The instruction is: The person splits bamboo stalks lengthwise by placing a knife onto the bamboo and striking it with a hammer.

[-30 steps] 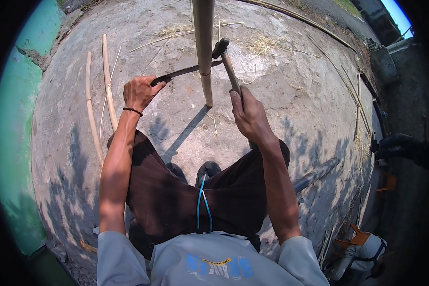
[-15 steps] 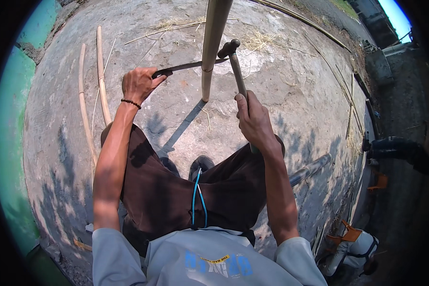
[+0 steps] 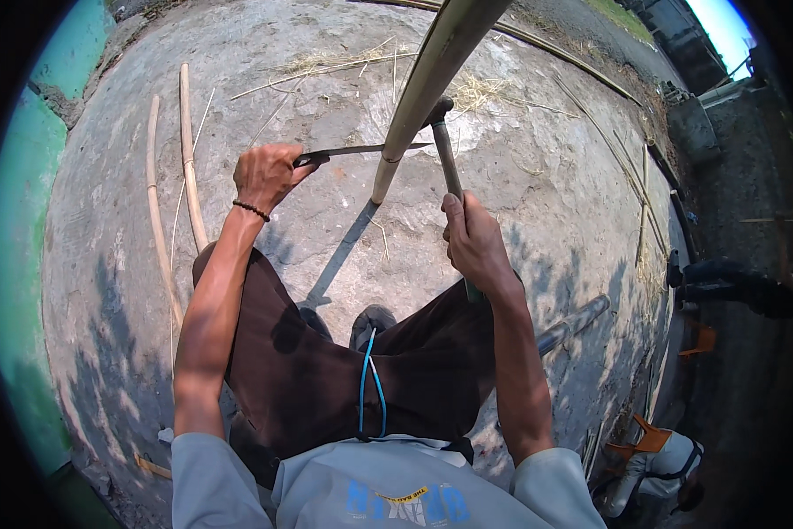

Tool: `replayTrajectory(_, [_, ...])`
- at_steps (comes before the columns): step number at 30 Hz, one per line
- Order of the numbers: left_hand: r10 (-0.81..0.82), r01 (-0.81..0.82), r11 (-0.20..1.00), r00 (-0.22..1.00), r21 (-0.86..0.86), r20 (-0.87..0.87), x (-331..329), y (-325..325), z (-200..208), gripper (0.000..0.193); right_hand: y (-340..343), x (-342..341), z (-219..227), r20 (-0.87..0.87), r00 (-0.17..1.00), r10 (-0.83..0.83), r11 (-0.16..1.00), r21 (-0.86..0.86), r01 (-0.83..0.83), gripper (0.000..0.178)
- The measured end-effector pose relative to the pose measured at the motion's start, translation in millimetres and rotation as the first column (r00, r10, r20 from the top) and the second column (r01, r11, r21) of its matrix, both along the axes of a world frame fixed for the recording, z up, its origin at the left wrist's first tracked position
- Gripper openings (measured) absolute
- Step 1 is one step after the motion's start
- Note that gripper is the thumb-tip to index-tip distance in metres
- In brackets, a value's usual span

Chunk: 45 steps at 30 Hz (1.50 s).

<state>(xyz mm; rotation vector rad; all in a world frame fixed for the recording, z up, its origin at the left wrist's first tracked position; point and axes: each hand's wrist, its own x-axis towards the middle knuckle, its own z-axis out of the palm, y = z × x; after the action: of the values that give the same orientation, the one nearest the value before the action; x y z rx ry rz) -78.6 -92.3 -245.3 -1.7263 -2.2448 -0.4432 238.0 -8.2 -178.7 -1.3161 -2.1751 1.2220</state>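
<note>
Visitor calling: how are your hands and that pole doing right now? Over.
Left hand gripping knife by handle. Right hand gripping hammer. Pole between them, knife blade showing on both sides. Pole partly hides hammer head.

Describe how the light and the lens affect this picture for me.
In the head view, hard sunlight throws the pole's dark shadow toward the feet; in the head view, fisheye distortion bows the green wall at left; in the head view, the right margin is dim, hiding detail, while the knife and hammer look fairly sharp.
</note>
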Motion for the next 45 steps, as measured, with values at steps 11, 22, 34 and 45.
replayTrajectory(11, [-0.010, 0.011, 0.998, 1.000, 0.056, -0.007, -4.5, 7.9, 2.3, 0.042, 7.1, 3.6, -31.2, 0.089, 0.995, 0.040, 0.946, 0.319, -0.066, 0.030])
replayTrajectory(22, [0.014, -0.013, 1.000, 0.999, 0.020, -0.046, -5.3, 12.1, -1.3, 0.042, -9.0, 10.6, 79.7, -0.637, 0.769, 0.058, 0.970, 0.217, 0.107, 0.034])
replayTrajectory(34, [0.005, -0.004, 0.999, 1.000, 0.040, -0.010, -6.8, 12.1, -3.8, 0.035, -9.3, 5.2, 100.5, -0.459, 0.887, -0.049, 0.986, 0.121, 0.118, 0.037])
replayTrajectory(45, [0.027, -0.026, 0.999, 0.999, 0.018, -0.029, -12.3, 12.3, -10.6, 0.048, -10.1, 1.9, 40.1, -0.191, 0.981, -0.018, 0.999, 0.024, 0.023, 0.038])
